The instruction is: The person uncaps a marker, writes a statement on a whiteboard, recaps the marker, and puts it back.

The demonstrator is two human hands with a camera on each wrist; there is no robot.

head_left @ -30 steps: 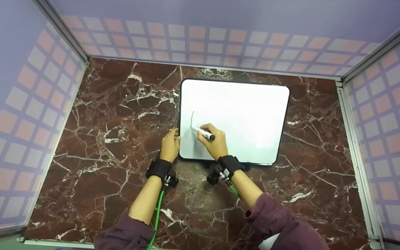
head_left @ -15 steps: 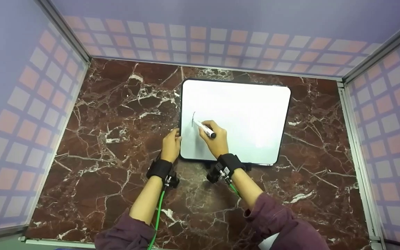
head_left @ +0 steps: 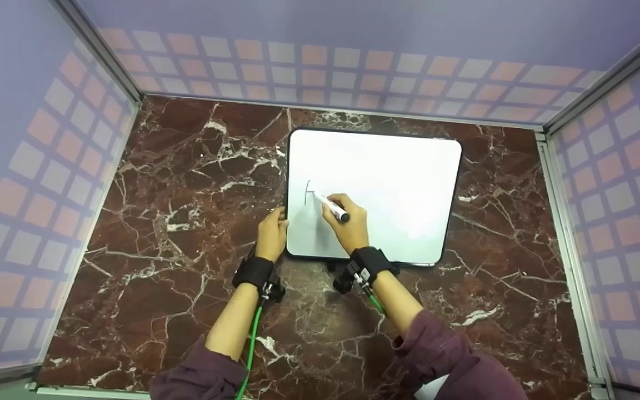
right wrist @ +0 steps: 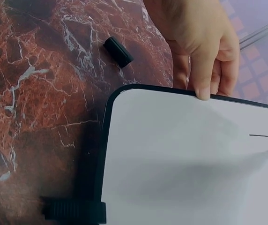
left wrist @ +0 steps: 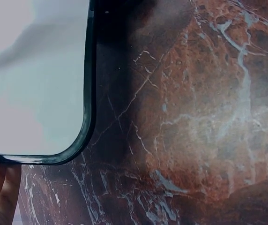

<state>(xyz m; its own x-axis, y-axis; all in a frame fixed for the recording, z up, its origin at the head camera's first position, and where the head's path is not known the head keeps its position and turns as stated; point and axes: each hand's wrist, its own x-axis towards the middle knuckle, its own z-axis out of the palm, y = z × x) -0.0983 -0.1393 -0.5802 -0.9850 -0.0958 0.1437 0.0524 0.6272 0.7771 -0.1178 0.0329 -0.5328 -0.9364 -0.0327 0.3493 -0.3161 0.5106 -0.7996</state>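
Observation:
A whiteboard [head_left: 392, 189] with a dark rim lies before me, slightly turned. My right hand [head_left: 354, 225] pinches a white marker [head_left: 331, 205] with a black end, its tip touching the board. On the left part of the board is a thin upright stroke [head_left: 306, 195], with a short sideways line running from its middle to the tip. My left hand [head_left: 271, 239] grips the board's left edge; in the right wrist view the thumb of that left hand [right wrist: 206, 47] presses the top of the rim while the fingers go below it. The right hand is out of the right wrist view.
A black marker cap [right wrist: 118, 51] lies on the marbled table [head_left: 186, 311] beside the board's corner. Black ribbed part [right wrist: 75, 212] juts from the board's near edge. Tile-patterned panels [head_left: 331, 72] close off the back and both sides. A green cable [head_left: 252, 344] trails from the left wrist.
The marker tip has moved from the upright stroke's lower end up to its middle, then rightward, leaving a short sideways line. The left hand has stayed at the board's edge.

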